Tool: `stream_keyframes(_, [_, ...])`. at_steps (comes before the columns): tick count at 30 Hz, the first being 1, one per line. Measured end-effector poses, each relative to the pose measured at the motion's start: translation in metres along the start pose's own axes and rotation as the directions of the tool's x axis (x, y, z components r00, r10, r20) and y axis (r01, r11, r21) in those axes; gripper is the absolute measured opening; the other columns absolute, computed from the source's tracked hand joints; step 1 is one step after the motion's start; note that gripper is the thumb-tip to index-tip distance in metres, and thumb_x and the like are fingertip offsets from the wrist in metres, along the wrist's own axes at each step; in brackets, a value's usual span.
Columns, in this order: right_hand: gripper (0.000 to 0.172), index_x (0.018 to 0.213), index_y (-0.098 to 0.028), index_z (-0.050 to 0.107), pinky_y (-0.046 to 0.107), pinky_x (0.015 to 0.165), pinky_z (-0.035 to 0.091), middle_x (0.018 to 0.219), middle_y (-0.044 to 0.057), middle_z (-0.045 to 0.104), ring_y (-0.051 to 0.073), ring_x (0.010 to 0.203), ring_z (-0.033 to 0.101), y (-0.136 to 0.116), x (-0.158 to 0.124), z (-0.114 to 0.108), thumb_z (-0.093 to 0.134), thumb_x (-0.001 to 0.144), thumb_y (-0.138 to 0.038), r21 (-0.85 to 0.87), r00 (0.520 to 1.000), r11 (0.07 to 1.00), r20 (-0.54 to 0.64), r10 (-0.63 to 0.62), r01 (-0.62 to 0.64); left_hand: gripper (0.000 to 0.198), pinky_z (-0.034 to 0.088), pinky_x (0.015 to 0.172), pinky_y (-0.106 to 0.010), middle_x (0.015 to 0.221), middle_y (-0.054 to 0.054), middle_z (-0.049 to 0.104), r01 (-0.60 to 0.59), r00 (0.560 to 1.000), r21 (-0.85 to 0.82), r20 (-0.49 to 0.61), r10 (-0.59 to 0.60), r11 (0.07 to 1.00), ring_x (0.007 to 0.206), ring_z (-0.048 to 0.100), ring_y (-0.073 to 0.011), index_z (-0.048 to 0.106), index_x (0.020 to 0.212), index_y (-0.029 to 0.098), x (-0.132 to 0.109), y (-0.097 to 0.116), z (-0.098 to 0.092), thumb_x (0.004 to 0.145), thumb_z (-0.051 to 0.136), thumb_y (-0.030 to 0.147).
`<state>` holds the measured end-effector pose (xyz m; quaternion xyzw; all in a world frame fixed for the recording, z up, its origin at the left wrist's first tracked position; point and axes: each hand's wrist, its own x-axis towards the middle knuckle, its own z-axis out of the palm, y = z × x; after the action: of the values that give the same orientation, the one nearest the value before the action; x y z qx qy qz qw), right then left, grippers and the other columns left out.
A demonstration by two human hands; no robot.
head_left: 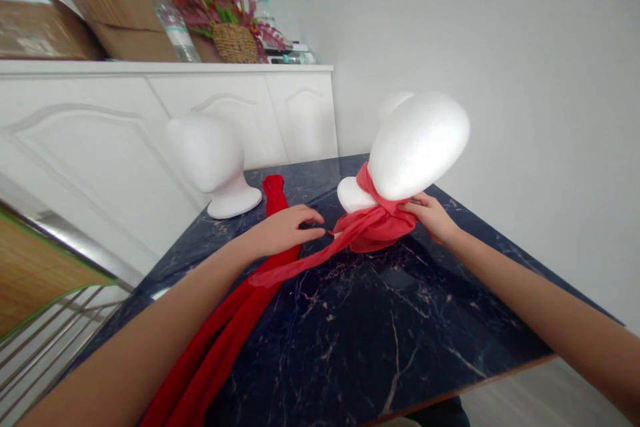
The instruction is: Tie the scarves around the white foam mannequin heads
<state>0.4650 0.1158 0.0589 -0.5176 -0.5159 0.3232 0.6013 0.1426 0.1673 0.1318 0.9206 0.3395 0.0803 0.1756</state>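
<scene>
A white foam mannequin head point(417, 143) leans on the dark table, with a thin coral-red scarf point(383, 227) wrapped and knotted round its neck. One long tail of this scarf stretches left across the table. My right hand point(433, 213) pinches the scarf at the right side of the neck. Just left of the neck, my left hand point(293, 230) hovers with thumb and fingers apart, close to a small tip of the scarf. Beneath my left forearm lies a brighter red cloth point(240, 320), running from the table's front towards the back.
A second white mannequin head point(213, 157) stands at the back left. The marble-patterned table point(360, 333) meets a white cabinet point(150, 107) carrying cardboard boxes point(120, 0), a water bottle point(175, 27) and a flower basket point(235, 43). A metal-framed chair point(55, 327) is at left.
</scene>
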Motion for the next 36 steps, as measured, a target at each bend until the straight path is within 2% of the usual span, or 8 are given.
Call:
stream_keyframes(3, [0.027, 0.087, -0.018, 0.071, 0.032, 0.097, 0.048, 0.123, 0.007, 0.063, 0.022, 0.111, 0.061, -0.001, 0.001, 0.005, 0.073, 0.065, -0.033, 0.012, 0.999, 1.000, -0.029, -0.013, 0.013, 0.040, 0.043, 0.099, -0.037, 0.116, -0.008, 0.062, -0.093, 0.976, -0.001, -0.197, 0.091, 0.996, 0.109, 0.057, -0.0234, 0.062, 0.113, 0.020, 0.025, 0.016, 0.021, 0.092, 0.046, 0.050])
stream_keyframes(9, [0.018, 0.076, -0.018, 0.066, 0.033, 0.096, 0.048, 0.114, 0.006, 0.066, 0.022, 0.109, 0.060, -0.002, 0.006, 0.009, 0.069, 0.064, -0.031, -0.001, 1.000, 1.000, -0.014, -0.007, 0.007, 0.033, 0.046, 0.096, -0.042, 0.111, -0.011, 0.057, -0.056, 0.948, 0.119, -0.304, 0.090, 0.991, 0.104, 0.056, -0.0269, 0.064, 0.101, 0.017, 0.058, 0.030, 0.057, 0.087, 0.057, 0.046])
stream_keyframes(15, [0.028, 0.089, -0.018, 0.066, 0.034, 0.090, 0.050, 0.112, 0.007, 0.067, 0.024, 0.107, 0.060, -0.009, 0.015, 0.010, 0.067, 0.063, -0.031, -0.096, 0.998, 0.994, 0.044, -0.043, 0.047, 0.020, 0.042, 0.104, -0.038, 0.110, -0.008, 0.057, -0.234, 0.955, -0.172, -0.228, 0.192, 0.957, 0.106, 0.056, -0.0215, 0.063, 0.085, 0.017, 0.060, 0.013, 0.050, 0.090, 0.052, 0.033])
stream_keyframes(22, [0.018, 0.072, -0.016, 0.065, 0.030, 0.074, 0.048, 0.080, 0.002, 0.067, 0.020, 0.082, 0.059, -0.013, 0.038, 0.016, 0.058, 0.063, -0.030, -0.184, 0.996, 0.979, 0.043, -0.075, 0.082, 0.020, 0.012, 0.123, -0.046, 0.147, -0.006, 0.039, -0.075, 0.976, -0.352, -0.216, -0.003, 0.933, 0.143, 0.027, -0.0298, 0.070, 0.079, 0.020, 0.051, -0.001, 0.036, 0.081, 0.067, 0.039])
stream_keyframes(25, [0.009, 0.065, -0.018, 0.061, 0.028, 0.070, 0.046, 0.068, -0.001, 0.062, 0.017, 0.074, 0.057, -0.014, 0.045, 0.023, 0.057, 0.063, -0.026, -0.103, 0.998, 0.992, -0.006, -0.068, 0.067, 0.019, 0.010, 0.124, -0.042, 0.157, -0.001, 0.029, -0.037, 0.979, -0.605, -0.183, -0.093, 0.795, 0.149, 0.018, -0.0282, 0.073, 0.084, 0.023, 0.055, -0.004, 0.036, 0.078, 0.070, 0.041])
stream_keyframes(28, [0.009, 0.068, -0.019, 0.060, 0.028, 0.068, 0.048, 0.067, -0.001, 0.062, 0.017, 0.070, 0.058, -0.017, 0.040, 0.032, 0.063, 0.067, -0.027, 0.013, 0.997, 0.999, -0.064, 0.054, -0.053, 0.022, 0.014, 0.124, -0.041, 0.156, -0.003, 0.034, -0.054, 0.970, -0.762, -0.193, -0.146, 0.646, 0.148, 0.025, -0.0281, 0.075, 0.084, 0.023, 0.064, -0.005, 0.040, 0.075, 0.072, 0.042])
stream_keyframes(31, [0.023, 0.083, -0.018, 0.065, 0.030, 0.074, 0.052, 0.087, 0.004, 0.071, 0.020, 0.081, 0.065, -0.022, 0.022, 0.037, 0.071, 0.073, -0.037, 0.189, 0.967, 0.949, 0.048, 0.249, -0.254, 0.026, 0.028, 0.118, -0.044, 0.143, -0.008, 0.052, -0.100, 0.957, -0.825, -0.233, -0.174, 0.556, 0.134, 0.045, -0.0303, 0.076, 0.085, 0.020, 0.071, -0.002, 0.047, 0.073, 0.074, 0.043])
stream_keyframes(36, [0.047, 0.098, -0.020, 0.064, 0.030, 0.079, 0.053, 0.097, 0.003, 0.072, 0.020, 0.089, 0.067, -0.019, -0.007, 0.025, 0.086, 0.058, -0.028, 0.088, 0.903, 0.919, 0.242, 0.356, -0.386, 0.031, 0.045, 0.099, -0.041, 0.106, -0.008, 0.070, -0.088, 0.955, -0.814, -0.233, -0.184, 0.573, 0.105, 0.062, -0.0263, 0.074, 0.082, 0.015, 0.068, 0.002, 0.056, 0.072, 0.072, 0.045])
